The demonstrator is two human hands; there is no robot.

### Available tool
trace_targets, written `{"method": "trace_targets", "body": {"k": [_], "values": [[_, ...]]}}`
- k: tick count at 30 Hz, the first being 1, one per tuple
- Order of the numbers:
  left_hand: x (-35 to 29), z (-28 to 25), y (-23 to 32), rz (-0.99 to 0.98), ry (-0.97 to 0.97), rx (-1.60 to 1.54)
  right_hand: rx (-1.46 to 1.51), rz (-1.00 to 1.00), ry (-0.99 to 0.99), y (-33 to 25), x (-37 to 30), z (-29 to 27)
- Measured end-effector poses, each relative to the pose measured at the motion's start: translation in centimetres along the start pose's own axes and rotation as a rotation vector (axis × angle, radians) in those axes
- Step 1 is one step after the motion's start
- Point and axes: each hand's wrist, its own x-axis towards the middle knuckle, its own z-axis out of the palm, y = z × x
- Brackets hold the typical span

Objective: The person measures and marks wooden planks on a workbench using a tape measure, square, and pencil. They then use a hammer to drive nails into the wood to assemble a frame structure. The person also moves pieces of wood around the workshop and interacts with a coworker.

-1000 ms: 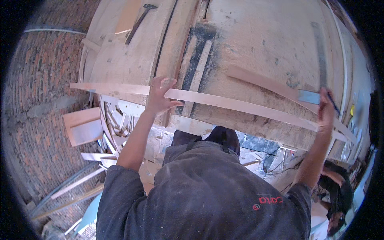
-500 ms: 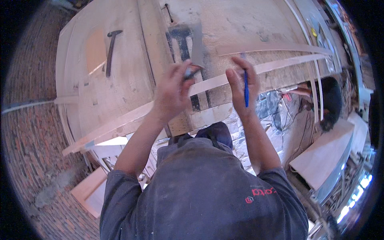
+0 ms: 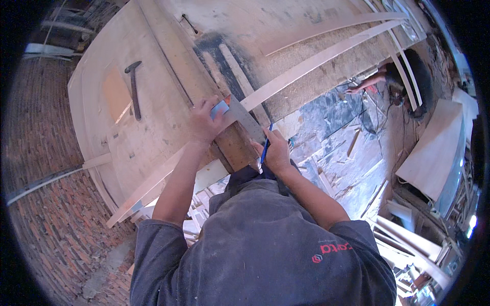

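Note:
A long pale wooden strip (image 3: pixel 316 60) lies across a wide wooden workbench (image 3: pixel 153 102). My left hand (image 3: pixel 205 122) presses a metal try square (image 3: pixel 240 116) with a blue-grey stock flat onto the strip near the bench's front edge. My right hand (image 3: pixel 275 150) sits just right of the square's blade and grips a blue pencil (image 3: pixel 266 145), its tip pointing up toward the blade's edge.
A hammer (image 3: pixel 134 87) lies on the bench to the left. A second strip (image 3: pixel 326 28) lies further back. Another person (image 3: pixel 393 81) crouches on the floor at the right beside leaning boards (image 3: pixel 434 148). Offcuts litter the floor. A brick wall (image 3: pixel 46 204) stands left.
The view has swung left. My left hand set the square on the strip near the bench edge, and my right hand came down beside its blade with the pencil.

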Motion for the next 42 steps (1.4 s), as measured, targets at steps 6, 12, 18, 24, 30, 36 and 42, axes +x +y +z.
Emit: {"method": "trace_targets", "body": {"k": [6, 12, 18, 24, 30, 36, 42], "values": [[-2.5, 1.8, -0.3, 0.196, -0.072, 0.263, -0.028, 0.093, -0.004, -1.0, -0.2, 0.5], [-1.9, 2.3, 0.1, 0.228, -0.058, 0.236, -0.053, 0.157, -0.054, -0.3, 0.8, -0.1], [-1.9, 3.0, -0.8, 0.236, -0.047, 0.127, -0.048, 0.185, -0.093, -0.7, 0.1, -0.5], [-1.9, 2.8, -1.0, 0.232, -0.065, 0.108, -0.050, 0.163, -0.080, -0.5, 0.2, -0.4], [-1.9, 2.9, -1.1, 0.214, -0.079, 0.114, -0.025, 0.114, -0.003, -0.6, 0.3, -0.4], [-1.8, 2.7, -0.7, 0.201, -0.081, 0.131, -0.026, 0.113, 0.008, -0.5, 0.3, -0.3], [-1.9, 2.8, -1.2, 0.215, -0.083, 0.110, -0.045, 0.179, -0.082, -0.8, 0.4, -0.6]]}}
